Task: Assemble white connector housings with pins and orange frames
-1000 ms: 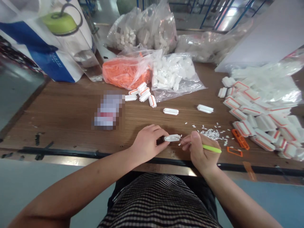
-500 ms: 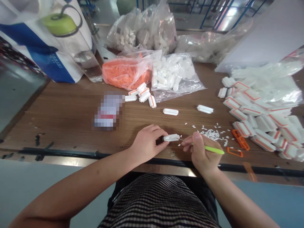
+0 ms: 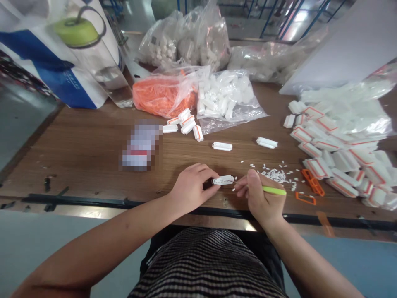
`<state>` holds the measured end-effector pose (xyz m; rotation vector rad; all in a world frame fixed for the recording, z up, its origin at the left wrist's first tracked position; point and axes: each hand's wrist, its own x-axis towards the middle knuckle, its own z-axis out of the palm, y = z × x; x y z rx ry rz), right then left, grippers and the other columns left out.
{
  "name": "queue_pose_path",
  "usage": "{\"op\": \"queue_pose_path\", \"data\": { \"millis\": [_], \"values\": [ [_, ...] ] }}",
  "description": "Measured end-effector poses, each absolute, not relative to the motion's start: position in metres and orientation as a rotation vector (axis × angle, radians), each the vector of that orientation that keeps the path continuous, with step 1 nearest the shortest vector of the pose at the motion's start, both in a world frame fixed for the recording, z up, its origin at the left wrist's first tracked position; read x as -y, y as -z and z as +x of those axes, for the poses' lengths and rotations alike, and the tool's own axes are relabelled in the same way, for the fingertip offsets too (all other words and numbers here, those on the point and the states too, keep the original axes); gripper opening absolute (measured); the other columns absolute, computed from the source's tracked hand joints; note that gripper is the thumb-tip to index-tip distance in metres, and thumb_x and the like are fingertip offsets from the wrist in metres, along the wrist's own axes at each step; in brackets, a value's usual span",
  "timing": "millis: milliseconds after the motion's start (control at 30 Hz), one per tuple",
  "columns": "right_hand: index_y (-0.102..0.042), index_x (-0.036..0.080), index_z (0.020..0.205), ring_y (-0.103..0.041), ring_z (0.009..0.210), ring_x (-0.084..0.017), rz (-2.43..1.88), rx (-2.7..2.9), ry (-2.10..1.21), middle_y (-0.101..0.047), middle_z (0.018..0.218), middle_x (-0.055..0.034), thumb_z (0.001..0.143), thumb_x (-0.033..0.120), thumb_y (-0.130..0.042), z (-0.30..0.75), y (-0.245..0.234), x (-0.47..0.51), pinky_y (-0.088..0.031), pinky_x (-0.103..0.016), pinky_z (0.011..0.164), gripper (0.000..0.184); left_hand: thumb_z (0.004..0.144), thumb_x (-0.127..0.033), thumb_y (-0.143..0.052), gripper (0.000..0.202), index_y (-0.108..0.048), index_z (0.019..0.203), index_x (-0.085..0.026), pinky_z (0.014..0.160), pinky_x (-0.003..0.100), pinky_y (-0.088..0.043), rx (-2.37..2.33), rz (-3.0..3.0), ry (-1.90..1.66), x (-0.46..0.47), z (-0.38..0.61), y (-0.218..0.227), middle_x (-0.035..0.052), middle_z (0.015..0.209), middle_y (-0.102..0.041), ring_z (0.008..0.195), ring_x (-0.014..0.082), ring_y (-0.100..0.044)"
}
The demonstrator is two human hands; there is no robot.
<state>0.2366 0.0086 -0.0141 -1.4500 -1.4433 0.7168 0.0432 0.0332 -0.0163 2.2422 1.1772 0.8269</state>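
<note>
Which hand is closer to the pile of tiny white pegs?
Right. The right hand is at the peg pile's near left edge; the left hand is farther off to its left, holding a white perforated housing.

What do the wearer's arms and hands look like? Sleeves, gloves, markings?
Left hand and right hand: ungloved, no rings visible. Left forearm and right forearm: bare, no watch, bracelet or cable visible; one small spot on the left. No sleeves in view. Top: finely checked, dark and light.
</note>
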Motion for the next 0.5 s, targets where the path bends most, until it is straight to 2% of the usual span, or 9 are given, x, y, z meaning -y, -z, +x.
{"op": "queue_pose_path", "data": {
  "millis": [500],
  "values": [
    [-0.065,0.018,0.06,-0.058,0.038,-0.009,-1.47,1.401,-0.776,-0.067,0.054,-0.0011,0.098,0.041,-0.046,0.2378,0.0149,-0.0113,-0.042,-0.021,0.037,0.048,0.086,-0.026,-0.068,0.009,-0.067,0.092,-0.02,0.073,0.031,-0.051,-1.176,2.26,-0.828,-0.0337,0.043,0.018,0.0,0.079,-0.066,0.073,0.0148,-0.059]
  ]
}}
